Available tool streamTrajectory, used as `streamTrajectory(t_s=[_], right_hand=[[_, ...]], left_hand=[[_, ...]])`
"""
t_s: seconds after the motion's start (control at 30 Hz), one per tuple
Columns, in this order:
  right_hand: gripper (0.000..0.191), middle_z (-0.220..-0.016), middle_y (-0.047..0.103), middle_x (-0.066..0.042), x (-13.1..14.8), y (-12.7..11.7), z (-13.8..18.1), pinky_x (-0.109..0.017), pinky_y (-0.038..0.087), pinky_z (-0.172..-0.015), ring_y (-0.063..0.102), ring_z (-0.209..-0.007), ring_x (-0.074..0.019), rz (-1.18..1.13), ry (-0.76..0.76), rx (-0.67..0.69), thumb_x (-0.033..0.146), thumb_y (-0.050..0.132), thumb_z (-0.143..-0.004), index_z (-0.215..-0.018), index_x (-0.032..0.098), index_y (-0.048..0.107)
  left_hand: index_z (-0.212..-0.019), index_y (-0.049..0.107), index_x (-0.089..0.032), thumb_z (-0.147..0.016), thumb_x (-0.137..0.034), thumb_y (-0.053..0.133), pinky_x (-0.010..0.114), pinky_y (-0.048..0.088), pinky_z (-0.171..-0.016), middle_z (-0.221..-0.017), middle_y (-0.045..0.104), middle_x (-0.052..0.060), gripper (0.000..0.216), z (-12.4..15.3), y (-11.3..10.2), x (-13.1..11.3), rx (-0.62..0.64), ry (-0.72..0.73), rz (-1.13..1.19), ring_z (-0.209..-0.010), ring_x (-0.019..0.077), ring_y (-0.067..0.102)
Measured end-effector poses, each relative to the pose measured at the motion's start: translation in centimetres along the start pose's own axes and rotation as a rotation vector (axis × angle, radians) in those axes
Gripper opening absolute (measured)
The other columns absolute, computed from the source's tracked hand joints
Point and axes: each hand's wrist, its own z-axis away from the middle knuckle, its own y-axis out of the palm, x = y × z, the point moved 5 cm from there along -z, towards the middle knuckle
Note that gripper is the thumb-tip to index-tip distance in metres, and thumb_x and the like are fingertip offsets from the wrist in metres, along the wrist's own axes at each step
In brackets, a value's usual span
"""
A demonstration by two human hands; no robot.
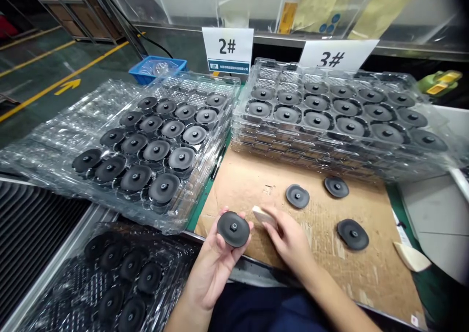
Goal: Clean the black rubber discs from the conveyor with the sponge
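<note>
Held at the near edge of the cardboard, a black dish-shaped part (240, 236) with a small central stud sits in the fingers of my left hand (216, 263). Its stud side faces up toward me. Just to the right, my right hand (289, 239) pinches a cream-white flat piece (262, 216), perhaps a sponge or scraper; its exact kind I cannot make out. The white piece and the black part are apart. Three loose black parts lie on the cardboard (249, 175): one part (297, 196) near my right hand, another (336, 187) farther back, a third (352, 234) to the right.
Clear plastic trays of black parts stand at left (190, 210) and in a stack at back right (311, 146). Another tray (168, 268) lies low at front left. Signs "2#" (227, 51) and "3#" (337, 53) stand behind. A cream wedge (412, 257) rests at right.
</note>
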Motion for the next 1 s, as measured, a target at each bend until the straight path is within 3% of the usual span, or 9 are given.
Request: streamTrajectory(t_s=[0.17, 0.3, 0.4, 0.47, 0.57, 0.7, 0.77, 0.87, 1.0], right_hand=[[0.025, -0.094, 0.067, -0.005, 0.7, -1.2, 2.1, -0.029, 0.051, -0.073, 0.063, -0.083, -0.0173, -0.078, -0.003, 0.056, 0.021, 0.044, -0.088, -0.109, 0.022, 0.058], [0.028, -0.111, 0.061, -0.004, 3.4, -5.8, 1.2, -0.028, 0.048, -0.081, 0.058, -0.098, -0.0169, -0.181, 0.070, -0.066, 0.021, 0.045, -0.089, -0.115, 0.024, 0.052], [0.034, -0.107, 0.059, -0.004, 7.2, -8.6, 0.6, -0.026, 0.046, -0.084, 0.056, -0.096, -0.0146, -0.303, -0.091, -0.090, 0.016, 0.044, -0.088, -0.121, 0.023, 0.048], [0.035, -0.100, 0.060, -0.003, 8.8, -9.0, 0.6, -0.023, 0.046, -0.080, 0.056, -0.089, -0.0125, -0.338, -0.154, 0.028, 0.012, 0.042, -0.087, -0.121, 0.021, 0.049], [0.028, -0.090, 0.060, -0.001, 8.8, -8.7, 0.8, -0.020, 0.046, -0.071, 0.056, -0.078, -0.0101, -0.316, -0.097, 0.187, 0.011, 0.044, -0.087, -0.109, 0.022, 0.057], [0.032, -0.094, 0.060, -0.006, 8.4, -10.2, 1.4, -0.026, 0.046, -0.080, 0.056, -0.085, -0.0136, -0.281, -0.149, -0.112, 0.011, 0.043, -0.087, -0.117, 0.014, 0.053], [0.035, -0.094, 0.060, -0.007, 8.4, -10.5, 2.1, -0.024, 0.046, -0.080, 0.056, -0.085, -0.0130, -0.313, -0.184, -0.110, 0.009, 0.043, -0.086, -0.119, 0.012, 0.051], [0.030, -0.088, 0.061, -0.002, 7.9, -10.3, 2.7, -0.018, 0.047, -0.072, 0.057, -0.078, -0.0092, -0.352, -0.101, 0.060, 0.007, 0.045, -0.084, -0.109, 0.018, 0.057], [0.032, -0.096, 0.061, -0.006, 7.4, -11.7, 2.3, -0.025, 0.046, -0.080, 0.057, -0.086, -0.0137, -0.281, -0.100, -0.193, 0.011, 0.043, -0.087, -0.117, 0.014, 0.053]], left_hand=[[-0.129, 0.041, -0.026, -0.075, -0.025, 0.063, 0.035, 0.041, -0.098, -0.126, 0.056, 0.011, 0.059, -0.1, 1.3, 0.2, -0.021, 0.003, -0.049, -0.116, 0.0269, 0.051], [-0.120, 0.052, -0.027, -0.067, -0.022, 0.071, 0.029, 0.045, -0.093, -0.124, 0.058, 0.007, 0.056, -0.6, 2.8, 1.1, -0.019, 0.010, -0.110, -0.114, 0.0236, 0.053], [-0.114, 0.058, -0.027, -0.063, -0.025, 0.074, 0.022, 0.048, -0.085, -0.115, 0.063, 0.005, 0.053, -0.9, 4.1, 2.4, -0.015, -0.053, -0.178, -0.104, 0.0186, 0.059], [-0.108, 0.062, -0.027, -0.059, -0.027, 0.076, 0.023, 0.050, -0.082, -0.109, 0.066, 0.004, 0.051, -1.0, 4.8, 3.3, -0.005, -0.116, -0.211, -0.098, 0.0187, 0.062], [-0.101, 0.065, -0.027, -0.055, -0.027, 0.079, 0.020, 0.052, -0.076, -0.105, 0.068, 0.002, 0.048, -1.0, 5.3, 3.9, -0.029, -0.095, -0.246, -0.092, 0.0172, 0.064], [-0.093, 0.068, -0.022, -0.061, -0.026, 0.076, 0.021, 0.050, -0.080, -0.094, 0.071, 0.003, 0.033, -1.0, 5.9, 4.4, -0.026, -0.087, -0.314, -0.091, 0.0167, 0.064], [-0.098, 0.067, -0.024, -0.056, -0.023, 0.079, 0.026, 0.050, -0.082, -0.097, 0.070, 0.003, 0.044, -0.9, 6.3, 4.6, 0.013, -0.123, -0.322, -0.094, 0.0203, 0.063], [-0.102, 0.065, -0.028, -0.048, -0.020, 0.082, 0.024, 0.052, -0.078, -0.104, 0.068, 0.002, 0.057, -1.0, 6.8, 4.8, 0.024, -0.146, -0.316, -0.093, 0.0199, 0.064], [-0.101, 0.066, -0.023, -0.051, -0.027, 0.081, 0.022, 0.049, -0.082, -0.101, 0.069, 0.004, 0.052, -1.2, 7.9, 5.5, 0.025, -0.137, -0.373, -0.095, 0.0187, 0.063]])
